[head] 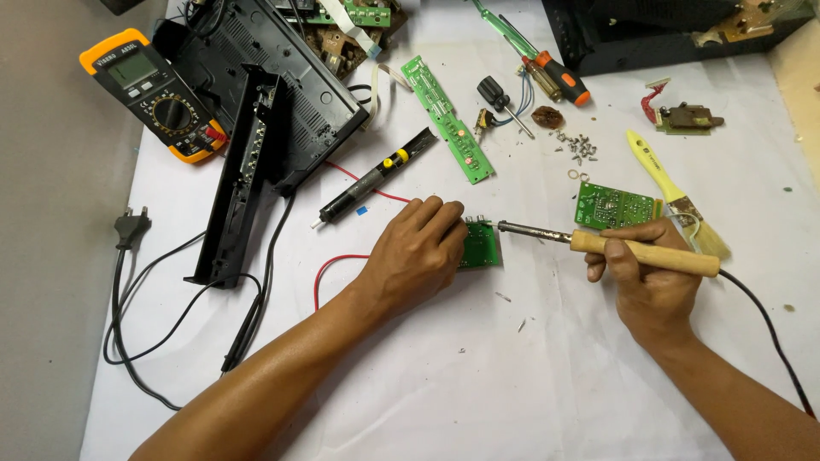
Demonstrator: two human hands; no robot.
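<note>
scene: we look down on a white-covered tabletop (pixel 478 384) strewn with electronics parts, both of our bare arms reaching in from six o'clock.
left hand: our left hand (pixel 417 249) lies curled, palm down, over the left part of a small green circuit board (pixel 480 248), fingers closed loosely to pin it flat at the centre of the tabletop.
right hand: our right hand (pixel 645 277) is wrapped shut around the wooden handle of a soldering iron (pixel 598 245), at three o'clock from the board; the metal tip points toward nine o'clock and meets the board's upper right edge.
progress: we judge the soldering to be under way, not finished; the iron's tip is at the board, and we cannot tell how many joints are done.
at eleven o'clock: an opened black casing (pixel 273 77), a black front panel strip (pixel 239 179) leaning beside it, and a yellow multimeter (pixel 158 90).
at twelve o'clock: a black desoldering pump (pixel 376 175), a long narrow green board (pixel 448 119), and screwdrivers (pixel 555 77) beyond it.
at one to two o'clock: a scatter of loose screws (pixel 578 149), another green board (pixel 615 205) just above our right hand, a yellow-handled brush (pixel 675 192).
at nine o'clock: a black mains plug (pixel 132 226) with its cable looping over the tabletop's edge.
under the left hand: a red wire (pixel 329 269) runs out from beneath.
</note>
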